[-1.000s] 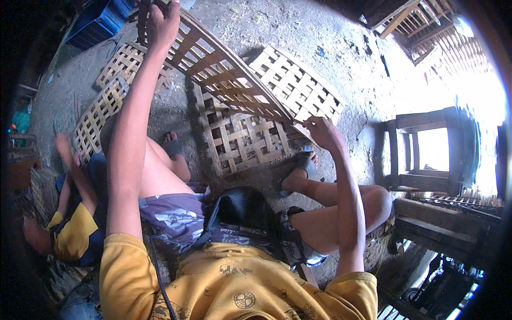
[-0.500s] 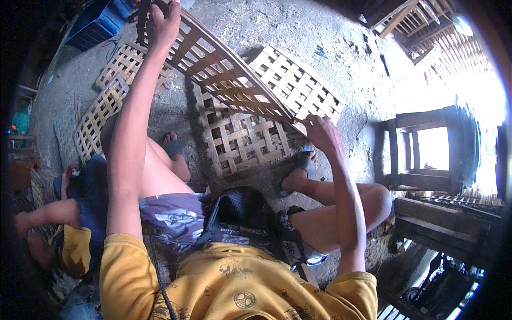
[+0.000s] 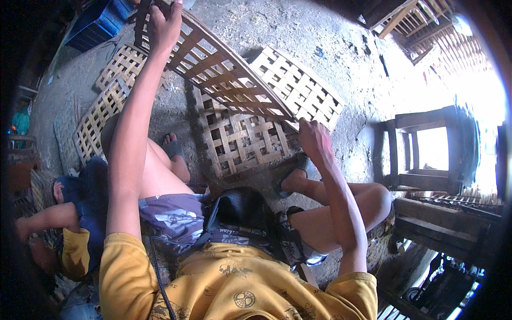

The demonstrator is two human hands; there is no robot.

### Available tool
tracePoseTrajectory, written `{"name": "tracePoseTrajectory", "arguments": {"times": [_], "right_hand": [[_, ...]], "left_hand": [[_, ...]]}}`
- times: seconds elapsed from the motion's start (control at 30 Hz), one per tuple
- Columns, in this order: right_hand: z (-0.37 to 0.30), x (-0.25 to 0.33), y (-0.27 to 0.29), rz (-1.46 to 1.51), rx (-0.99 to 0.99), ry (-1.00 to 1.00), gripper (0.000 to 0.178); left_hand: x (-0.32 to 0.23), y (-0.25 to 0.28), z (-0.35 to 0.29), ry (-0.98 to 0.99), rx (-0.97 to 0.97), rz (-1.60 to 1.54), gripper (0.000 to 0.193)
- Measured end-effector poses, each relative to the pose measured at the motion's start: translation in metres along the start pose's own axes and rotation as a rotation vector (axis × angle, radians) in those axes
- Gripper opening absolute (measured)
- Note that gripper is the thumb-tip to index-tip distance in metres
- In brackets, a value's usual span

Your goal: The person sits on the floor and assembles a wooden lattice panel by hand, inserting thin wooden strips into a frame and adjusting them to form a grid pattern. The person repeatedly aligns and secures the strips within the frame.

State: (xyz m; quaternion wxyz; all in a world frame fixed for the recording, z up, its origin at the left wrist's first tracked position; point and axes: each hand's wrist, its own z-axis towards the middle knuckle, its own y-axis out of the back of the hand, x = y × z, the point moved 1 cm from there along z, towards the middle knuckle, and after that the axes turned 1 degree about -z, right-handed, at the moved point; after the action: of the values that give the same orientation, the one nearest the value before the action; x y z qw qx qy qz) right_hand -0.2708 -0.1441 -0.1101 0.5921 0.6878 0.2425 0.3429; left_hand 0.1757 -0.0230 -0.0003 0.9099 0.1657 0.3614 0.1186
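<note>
A woven panel of flat bamboo strips (image 3: pixel 221 72) is held up at a slant in front of me, above the floor. My left hand (image 3: pixel 165 29) is closed round its far left end, at the upper edge of the view, with some fingers hidden. At its near right corner, my right hand (image 3: pixel 316 140) is closed with the fingers curled in against the strip ends. Below the raised panel, a second woven panel (image 3: pixel 242 141) lies flat between my feet. Another, paler panel (image 3: pixel 304 88) lies just beyond it, to the right.
More woven panels (image 3: pixel 98 120) lie on the floor to the left. A blue plastic crate (image 3: pixel 96 26) stands at the far left. A wooden stool-like frame (image 3: pixel 421 149) is on the right. Close on my left sits another person, whose arm (image 3: pixel 50 218) and yellow sleeve show.
My right hand has shifted slightly down and turned at the panel's corner, its fingers curling in more. The raised panel and my left hand have barely moved. The other person's arm has shifted slightly.
</note>
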Motion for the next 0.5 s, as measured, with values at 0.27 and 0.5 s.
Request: {"name": "tracePoseTrajectory", "arguments": {"times": [0.27,0.5], "right_hand": [[0.008,0.007,0.027,-0.019,0.180,-0.077,0.023],[0.017,-0.012,0.030,0.154,0.300,-0.139,0.029]], "left_hand": [[0.009,-0.007,0.001,-0.111,-0.069,-0.071,0.061],[0.004,-0.008,0.000,-0.046,-0.025,-0.222,0.063]]}}
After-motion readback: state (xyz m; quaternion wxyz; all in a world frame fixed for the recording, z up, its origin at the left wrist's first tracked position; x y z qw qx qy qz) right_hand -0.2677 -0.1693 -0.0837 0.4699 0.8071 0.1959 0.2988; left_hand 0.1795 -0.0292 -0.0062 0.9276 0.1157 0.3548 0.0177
